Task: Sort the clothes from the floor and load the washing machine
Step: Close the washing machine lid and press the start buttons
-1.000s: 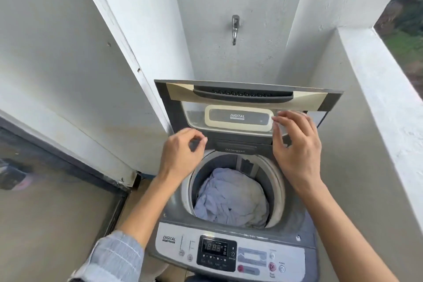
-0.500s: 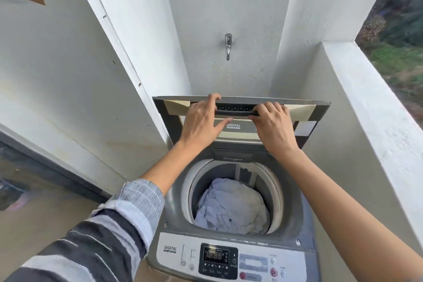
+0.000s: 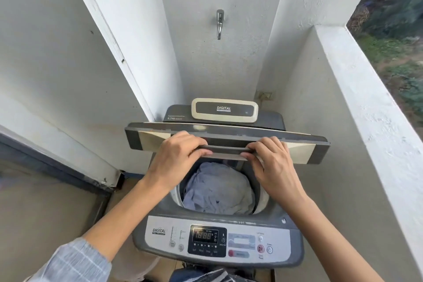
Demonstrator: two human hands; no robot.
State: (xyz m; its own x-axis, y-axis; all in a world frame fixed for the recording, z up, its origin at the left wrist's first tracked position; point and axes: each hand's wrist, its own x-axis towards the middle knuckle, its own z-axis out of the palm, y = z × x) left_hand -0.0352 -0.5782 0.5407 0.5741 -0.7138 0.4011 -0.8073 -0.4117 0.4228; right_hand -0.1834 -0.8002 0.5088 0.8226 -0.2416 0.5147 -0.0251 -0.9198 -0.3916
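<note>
Nearest the camera, a striped sleeve (image 3: 75, 261) covers the left forearm at the lower left edge. Beyond it stands the washing machine (image 3: 217, 217), a top-loading unit set in a narrow white-walled alcove. Its control panel (image 3: 217, 241) runs left to right along the near edge, with a lit digital display (image 3: 204, 236) at centre and a red button (image 3: 231, 253) to the right of it.

Behind the panel, the drum (image 3: 263, 199) opens upward. It contains pale blue-white clothes (image 3: 219, 190) bunched in a loose heap that fills most of the visible drum floor. No separate garments can be told apart within the heap.

Above the drum, the lid (image 3: 229, 137) is folded and partly lowered. Its long axis runs left to right across the machine, and its front edge faces the camera, tilted down toward the drum. The left hand (image 3: 176, 160) grasps the lid handle (image 3: 226, 151) at its left end, fingers curled over the top. The right hand (image 3: 274, 162) grasps the same handle at its right end, fingers likewise curled over it. Both hands hold the lid clear of the drum rim.

Further back, the rear lid section bears a cream-framed label plate (image 3: 224, 110) reading "DIGITAL". On the back wall above the machine, a metal tap (image 3: 219, 23) points downward. A white parapet (image 3: 366, 103) bounds the right side, with greenery (image 3: 393, 30) beyond it.
</note>
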